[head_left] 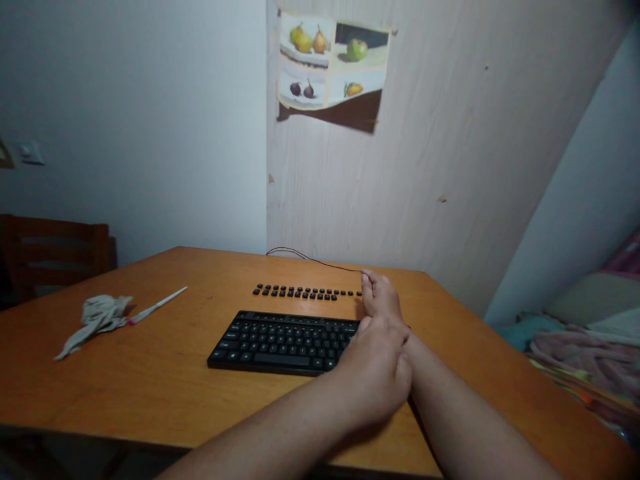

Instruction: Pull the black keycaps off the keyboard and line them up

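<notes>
A black keyboard (280, 343) lies on the wooden table, its right end covered by my left hand (375, 370). That hand is curled, knuckles up, in front of my right wrist; its fingertips are hidden, and whatever they hold does not show. Beyond the keyboard, my right hand (381, 297) rests at the right end of two rows of small black keycaps (300, 292). Its fingers are pressed together near the last keycap. Whether something is pinched between them cannot be made out.
On the table (150, 393) at the left lie a crumpled pale cloth (100, 317) and a thin white stick-like item (160, 305) with a pink end. A dark cable (320, 262) runs along the back edge. A wooden chair (60, 247) stands at the far left.
</notes>
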{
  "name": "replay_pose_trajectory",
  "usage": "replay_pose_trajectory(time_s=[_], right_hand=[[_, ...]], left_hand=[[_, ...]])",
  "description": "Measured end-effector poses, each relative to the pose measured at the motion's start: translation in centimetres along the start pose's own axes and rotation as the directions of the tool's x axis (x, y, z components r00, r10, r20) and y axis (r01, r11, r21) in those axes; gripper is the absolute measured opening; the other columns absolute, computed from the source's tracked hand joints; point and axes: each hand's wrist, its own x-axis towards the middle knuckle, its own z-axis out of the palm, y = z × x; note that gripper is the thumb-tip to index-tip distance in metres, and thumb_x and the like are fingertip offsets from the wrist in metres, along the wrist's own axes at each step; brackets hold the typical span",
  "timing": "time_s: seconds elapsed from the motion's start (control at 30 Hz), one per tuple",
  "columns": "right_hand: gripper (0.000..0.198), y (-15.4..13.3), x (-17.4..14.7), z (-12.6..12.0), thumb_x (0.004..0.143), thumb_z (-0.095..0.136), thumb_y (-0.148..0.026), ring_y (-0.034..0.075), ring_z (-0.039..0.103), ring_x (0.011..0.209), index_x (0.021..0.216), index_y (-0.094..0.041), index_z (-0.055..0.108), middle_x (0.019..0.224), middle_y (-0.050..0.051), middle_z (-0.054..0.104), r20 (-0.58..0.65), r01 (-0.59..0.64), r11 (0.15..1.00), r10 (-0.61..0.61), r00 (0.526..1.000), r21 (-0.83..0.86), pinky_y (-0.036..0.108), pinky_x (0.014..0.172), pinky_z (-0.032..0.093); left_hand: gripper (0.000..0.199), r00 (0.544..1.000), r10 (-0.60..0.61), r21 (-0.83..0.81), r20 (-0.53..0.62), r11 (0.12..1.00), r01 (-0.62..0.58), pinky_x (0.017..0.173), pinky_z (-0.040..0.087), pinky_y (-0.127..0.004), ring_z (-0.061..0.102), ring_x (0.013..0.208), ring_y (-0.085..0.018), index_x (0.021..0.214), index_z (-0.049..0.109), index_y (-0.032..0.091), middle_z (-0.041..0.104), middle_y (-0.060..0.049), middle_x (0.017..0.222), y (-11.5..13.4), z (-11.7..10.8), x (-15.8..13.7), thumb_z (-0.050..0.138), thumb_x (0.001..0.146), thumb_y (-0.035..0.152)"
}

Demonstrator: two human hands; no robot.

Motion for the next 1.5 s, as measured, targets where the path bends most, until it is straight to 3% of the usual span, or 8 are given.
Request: replay_pose_trajectory(time_s=[0.13,0.27,0.5,0.67,0.87,1.03,1.23,1.5], right_hand=[[0.043,0.7,-0.1,-0.3,0.094,0.038,-0.041,0.024,0.060,0.099,0.118,-0.019,0.067,0.104,0.013,0.066,-0.012,-0.018,1.000,0.018,1.000,-0.005,0.035,0.088,0.044],[0.047,1.4,0.2,-0.6,0.094,0.038,-0.045,0.025,0.060,0.097,0.115,-0.016,0.068,0.100,0.014,0.067,-0.036,-0.032,0.999,0.033,0.999,0.023,0.036,0.089,0.043],[0.051,2.4,1.0,-1.0,0.090,0.040,-0.050,0.026,0.061,0.088,0.108,-0.013,0.069,0.083,0.011,0.069,-0.087,-0.093,0.982,0.109,0.990,0.166,0.041,0.089,0.043],[0.046,3.2,1.4,-1.7,0.085,0.048,-0.055,0.020,0.064,0.073,0.101,-0.015,0.066,0.076,0.006,0.067,-0.068,-0.203,0.906,0.244,0.967,0.370,0.036,0.075,0.051],[0.031,5.3,2.1,-3.3,0.078,0.062,-0.047,0.014,0.066,0.058,0.089,-0.018,0.056,0.067,0.000,0.064,0.071,-0.395,0.701,0.443,0.894,0.593,0.027,0.056,0.056],[0.018,6.0,2.1,-3.5,0.075,0.069,-0.030,0.014,0.065,0.052,0.078,-0.018,0.056,0.062,0.002,0.063,0.205,-0.524,0.580,0.526,0.825,0.624,0.023,0.047,0.056],[0.019,3.3,1.7,-3.6,0.073,0.075,-0.027,0.011,0.065,0.059,0.086,-0.015,0.066,0.075,0.003,0.066,0.388,-0.582,0.508,0.441,0.809,0.635,0.022,0.055,0.058],[0.032,-3.9,-1.0,-4.0,0.074,0.075,-0.043,0.011,0.061,0.063,0.085,-0.017,0.061,0.070,0.000,0.065,0.690,-0.631,0.542,0.123,0.714,0.556,0.024,0.063,0.050]], left_hand=[[0.029,0.997,-0.074,-0.051,0.037,0.996,0.076,0.085,0.049,-0.043,0.052,0.101,-0.028,0.103,0.061,0.017,0.056,-0.015,0.109,1.4,3.0,-1.0,0.050,0.076,0.014],[0.037,0.978,0.043,-0.179,0.203,0.984,-0.006,0.086,0.049,-0.040,0.054,0.101,-0.028,0.108,0.063,0.020,0.058,-0.013,0.108,2.2,4.8,-1.6,0.059,0.072,0.021],[0.046,0.978,-0.002,-0.202,0.208,0.978,0.045,0.091,0.047,-0.041,0.053,0.108,-0.029,0.117,0.061,0.019,0.056,-0.014,0.119,1.6,2.6,-1.2,0.063,0.074,0.032],[0.023,0.842,0.215,-0.407,0.495,0.913,0.007,0.074,0.050,-0.025,0.063,0.085,-0.018,0.096,0.070,0.021,0.067,-0.004,0.095,1.0,2.3,-1.2,0.063,0.077,0.032],[0.024,0.969,-0.041,-0.384,0.243,0.913,0.135,0.068,0.047,-0.023,0.061,0.075,-0.014,0.096,0.070,0.015,0.069,-0.004,0.085,-1.4,-3.1,-0.1,0.051,0.085,0.027],[0.025,0.968,-0.242,-0.248,-0.069,0.944,0.218,0.078,0.047,-0.027,0.061,0.086,-0.017,0.091,0.069,0.015,0.070,-0.005,0.091,-7.1,-8.4,1.4,0.053,0.085,0.035],[0.027,0.937,-0.336,0.085,-0.097,0.935,0.344,0.068,0.043,-0.029,0.061,0.077,-0.021,0.088,0.070,0.017,0.069,-0.005,0.081,-12.8,-9.5,0.4,0.050,0.085,0.035],[0.026,0.935,-0.353,0.283,-0.024,0.895,0.345,0.078,0.044,-0.032,0.063,0.091,-0.025,0.091,0.072,0.020,0.072,-0.009,0.097,-13.1,-9.1,-0.7,0.049,0.083,0.027]])
